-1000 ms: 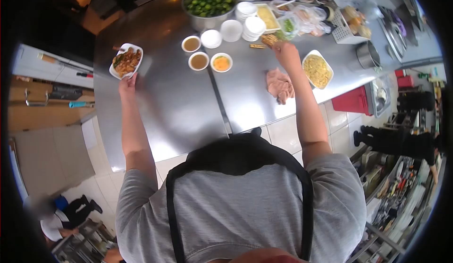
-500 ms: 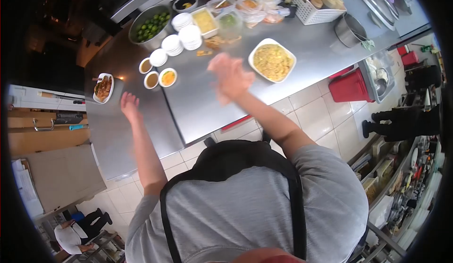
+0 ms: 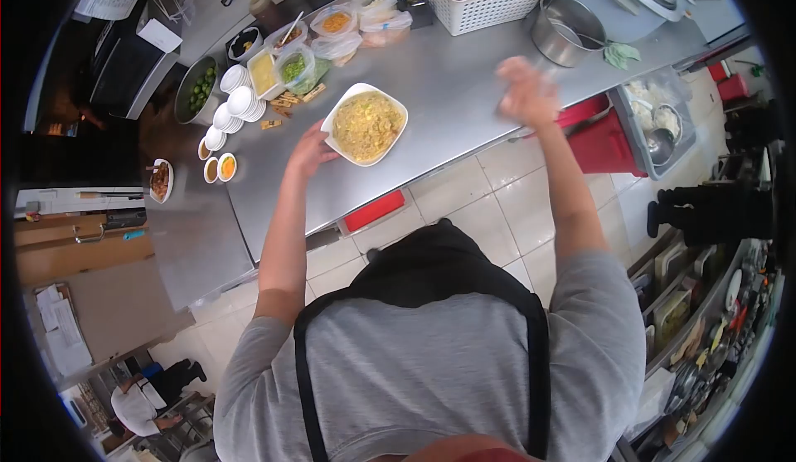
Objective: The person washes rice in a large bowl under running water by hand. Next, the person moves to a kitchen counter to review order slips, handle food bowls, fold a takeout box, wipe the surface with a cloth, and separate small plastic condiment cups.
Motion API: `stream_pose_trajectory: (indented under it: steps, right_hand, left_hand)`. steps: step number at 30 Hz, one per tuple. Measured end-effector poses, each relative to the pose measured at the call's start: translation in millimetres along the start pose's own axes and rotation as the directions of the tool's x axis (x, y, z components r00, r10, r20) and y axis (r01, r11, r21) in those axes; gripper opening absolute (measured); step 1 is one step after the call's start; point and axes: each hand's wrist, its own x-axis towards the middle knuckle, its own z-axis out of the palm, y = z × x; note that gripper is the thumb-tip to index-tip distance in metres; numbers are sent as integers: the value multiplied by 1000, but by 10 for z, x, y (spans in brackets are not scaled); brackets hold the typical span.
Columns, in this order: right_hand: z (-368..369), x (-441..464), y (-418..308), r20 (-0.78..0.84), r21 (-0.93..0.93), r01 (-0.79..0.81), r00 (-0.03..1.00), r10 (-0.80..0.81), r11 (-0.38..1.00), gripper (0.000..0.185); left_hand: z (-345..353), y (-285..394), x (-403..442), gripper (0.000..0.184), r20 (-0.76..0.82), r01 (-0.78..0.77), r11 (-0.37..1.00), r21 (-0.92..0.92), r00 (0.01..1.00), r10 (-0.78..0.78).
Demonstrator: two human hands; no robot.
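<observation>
A white, rounded-square bowl of fried rice (image 3: 366, 124) stands on the steel counter in front of me. My left hand (image 3: 310, 150) is at its left side, the fingers and thumb closed on the rim. Further right, my right hand (image 3: 529, 95) is over the counter near the front edge, blurred by motion. Its fingers look spread and nothing shows in them. Beyond that hand is a metal pot (image 3: 567, 34) with a handle inside it.
To the left are stacked white lids (image 3: 241, 102), small sauce cups (image 3: 226, 167), a pot of green limes (image 3: 199, 93) and a dish of dark food (image 3: 161, 182). A white basket of bottles (image 3: 481, 10) stands at the back. Red bins (image 3: 599, 140) are below right. Another person (image 3: 143, 404) is lower left.
My view has turned to the right. My left hand has come from the counter's left part to the bowl and taken its rim. My right hand has moved right, past the bowl.
</observation>
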Motion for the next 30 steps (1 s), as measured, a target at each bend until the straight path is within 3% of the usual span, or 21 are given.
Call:
stream_pose_trajectory:
  steps: [1, 2, 4, 6, 8, 10, 12, 14, 16, 17, 18, 19, 20, 21, 23, 24, 25, 26, 27, 29, 30]
  right_hand:
    - [-410, -52, -208, -254, -543, -137, 967, -7, 829, 68]
    - [-340, 72, -210, -245, -534, -120, 969, -18, 837, 68]
    - [-158, 351, -290, -634, -322, -620, 703, 324, 715, 76]
    - [-208, 533, -1033, -409, -463, -659, 752, 516, 593, 76]
    - [242, 625, -1483, -301, -446, -292, 939, 166, 846, 78]
    - [551, 673, -1928, -387, -333, 27, 908, -162, 942, 75]
    - [857, 776, -2127, -441, -319, 229, 823, -358, 920, 71]
    - [847, 587, -2568, -120, -296, 375, 898, -423, 879, 68]
    - [127, -112, -3136, 315, -81, 450, 858, -406, 889, 67]
    - [966, -523, -3237, -140, -30, 311, 940, -312, 950, 60]
    - [263, -723, -3429, 585, -85, 458, 742, -328, 885, 59]
    - [1059, -955, -3341, 379, 135, 692, 626, -682, 709, 58]
    - [1830, -1183, -3256, 104, 189, 893, 396, -912, 409, 57]
    - [1603, -1146, -3246, 103, 186, 892, 399, -911, 412, 57]
    - [619, -909, -3218, 571, 175, 650, 545, -614, 740, 49]
    - [301, -745, -3143, 548, -23, 616, 667, -505, 788, 50]
    - [1404, -489, -2588, -39, -78, 654, 752, -658, 752, 43]
    - [766, -350, -2387, -349, -2, 616, 738, -578, 788, 32]
    - [393, -230, -2131, -217, 128, 387, 909, -355, 913, 46]
    - [301, 112, -1232, -467, 73, 328, 846, -258, 942, 43]
    - [-99, 11, -1054, -541, -176, 292, 769, -340, 940, 47]
  left_hand:
    - [-2, 5, 18, 47, 15, 17, 999, 36, 1000, -18]
    - [-21, -18, 45, 47, -6, 19, 999, 35, 1000, -19]
    - [-88, -103, 105, 50, 2, 2, 999, 48, 1000, -2]
    - [-75, -323, 85, 50, -90, -19, 1000, -5, 996, 19]
    - [-47, -396, -46, 50, -179, -54, 997, -51, 983, 44]
    - [-27, -430, -342, 53, -299, -52, 982, -179, 954, -4]
    - [-98, -453, -643, 53, -321, -101, 972, -212, 947, 28]
    - [-173, -355, -875, 52, -334, -146, 961, -236, 940, 61]
    - [-178, -232, -1028, 51, -405, -199, 956, -216, 909, 98]
    - [-195, -215, -1042, 51, -410, -202, 955, -217, 907, 98]
    - [-217, -188, -1038, 50, -432, -239, 945, -225, 893, 123]
    - [-245, -159, -1032, 50, -453, -275, 933, -230, 879, 147]
    - [-279, -153, -1004, 49, -426, -293, 928, -230, 888, 175]
    - [-273, -129, -968, 49, -423, -294, 928, -228, 889, 177]
    - [-252, -103, -866, 49, -429, -304, 923, -237, 885, 181]
    - [-246, -94, -815, 49, -423, -295, 925, -239, 889, 174]
    - [-233, -73, -754, 48, -426, -288, 930, -230, 889, 170]
    - [-220, -71, -691, 48, -429, -284, 932, -225, 888, 167]
    - [-218, -90, -638, 48, -425, -279, 932, -233, 891, 161]
    - [-241, -120, -533, 48, -372, -245, 941, -234, 917, 147]
    - [-265, -151, -463, 48, -364, -247, 939, -240, 919, 149]
